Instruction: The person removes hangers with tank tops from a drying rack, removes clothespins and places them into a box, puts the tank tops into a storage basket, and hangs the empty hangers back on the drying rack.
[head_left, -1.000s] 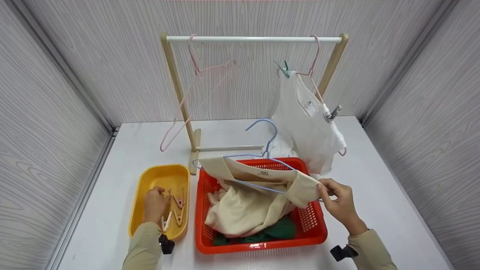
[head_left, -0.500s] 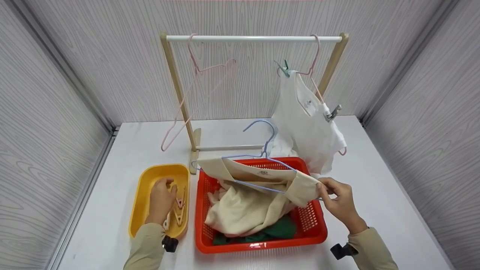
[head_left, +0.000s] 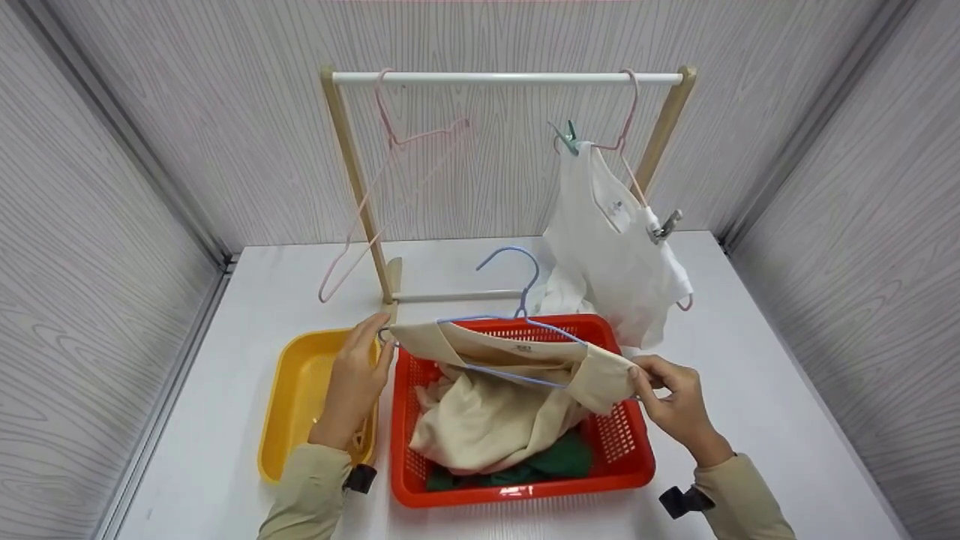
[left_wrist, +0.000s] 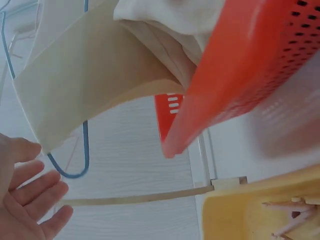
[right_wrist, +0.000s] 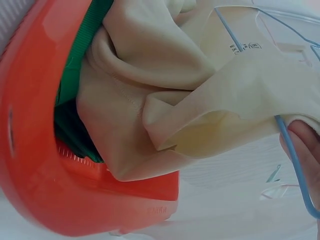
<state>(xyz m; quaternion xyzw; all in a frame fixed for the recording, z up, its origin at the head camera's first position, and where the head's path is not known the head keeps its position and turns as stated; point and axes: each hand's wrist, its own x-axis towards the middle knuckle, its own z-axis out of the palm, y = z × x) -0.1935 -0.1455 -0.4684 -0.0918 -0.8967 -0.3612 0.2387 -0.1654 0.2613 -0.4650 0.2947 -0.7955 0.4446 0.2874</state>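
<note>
A cream shirt [head_left: 487,420] hangs on a blue clothes hanger [head_left: 517,292], its lower part bunched inside the red basket [head_left: 517,495]. My right hand [head_left: 675,401] pinches the right shoulder of the shirt together with the hanger's end; in the right wrist view the blue wire passes beside the fingers [right_wrist: 306,145]. My left hand [head_left: 356,382] is at the hanger's left end, over the edge of the yellow tray [head_left: 281,405]. Seen from the left wrist, its fingers [left_wrist: 42,192] are loosely spread, with one fingertip at the fabric's corner and nothing visible in the palm.
Behind stands a clothes rack with a white rail [head_left: 510,78]. A bare pink hanger [head_left: 352,240] hangs at its left. On the right hangs a white shirt [head_left: 600,247] with a green clothespin [head_left: 571,139] and a grey one [head_left: 665,226]. Clothespins [left_wrist: 295,215] lie in the tray.
My left hand has risen out of the yellow tray and moved right and away to the hanger's left end. The hanger's hook has tipped slightly left. My right hand keeps its pinch.
</note>
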